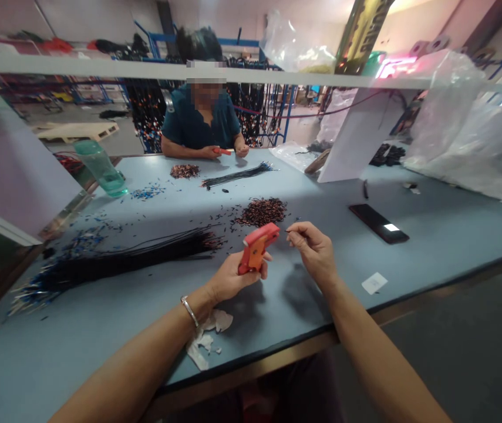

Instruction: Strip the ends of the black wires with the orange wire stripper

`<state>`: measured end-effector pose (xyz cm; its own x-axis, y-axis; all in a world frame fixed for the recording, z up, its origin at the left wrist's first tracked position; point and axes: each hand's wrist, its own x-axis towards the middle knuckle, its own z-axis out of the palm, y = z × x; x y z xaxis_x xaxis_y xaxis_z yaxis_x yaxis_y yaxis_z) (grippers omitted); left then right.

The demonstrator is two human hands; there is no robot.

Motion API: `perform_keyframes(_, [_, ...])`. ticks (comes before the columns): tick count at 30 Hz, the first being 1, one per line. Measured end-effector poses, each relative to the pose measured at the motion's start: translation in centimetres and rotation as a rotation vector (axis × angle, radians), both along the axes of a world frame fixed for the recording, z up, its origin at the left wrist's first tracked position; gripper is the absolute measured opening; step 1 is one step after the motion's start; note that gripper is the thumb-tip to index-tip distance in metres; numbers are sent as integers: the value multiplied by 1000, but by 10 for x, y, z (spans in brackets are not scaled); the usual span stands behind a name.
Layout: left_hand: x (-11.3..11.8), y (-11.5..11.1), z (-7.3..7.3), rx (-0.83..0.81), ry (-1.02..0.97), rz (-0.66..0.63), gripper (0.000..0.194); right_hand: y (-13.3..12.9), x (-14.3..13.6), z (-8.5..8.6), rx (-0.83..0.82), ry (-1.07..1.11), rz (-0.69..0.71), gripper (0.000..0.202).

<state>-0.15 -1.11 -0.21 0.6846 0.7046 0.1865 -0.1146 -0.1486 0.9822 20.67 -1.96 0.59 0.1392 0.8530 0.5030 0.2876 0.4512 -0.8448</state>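
Observation:
My left hand is wrapped round a red and orange hand tool, its head tilted up to the right. Just right of that head, my right hand pinches a small dark piece between thumb and fingertips. Beyond the tool lies a pile of small black and copper-coloured pieces. A long bundle of black wires stretches across the table on the left, with blue and silver ends at its far left and reddish ends near the pile.
Opposite, a person holds a red tool by a smaller wire bundle. A green bottle stands back left. On the right lie a phone and a white card. Torn white tissue is near my left wrist. A shelf crosses above.

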Motion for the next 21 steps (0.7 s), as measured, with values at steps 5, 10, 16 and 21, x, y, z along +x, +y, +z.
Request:
perform_keyframes(5, [-1, 3, -4, -527, -164, -201, 38, -6, -3, 9, 75, -98, -118, 13])
perform_keyframes(10, [-3, 4, -3, -591, -169, -244, 33, -10, -6, 13, 100, -173, -73, 14])
perform_keyframes(16, [-2, 3, -3, -601, -166, -252, 35, -10, -8, 10, 60, -216, -77, 15])
perform_keyframes(21, [-3, 2, -2, -632, -141, -286, 34, -8, -8, 5, 74, -264, -81, 14])
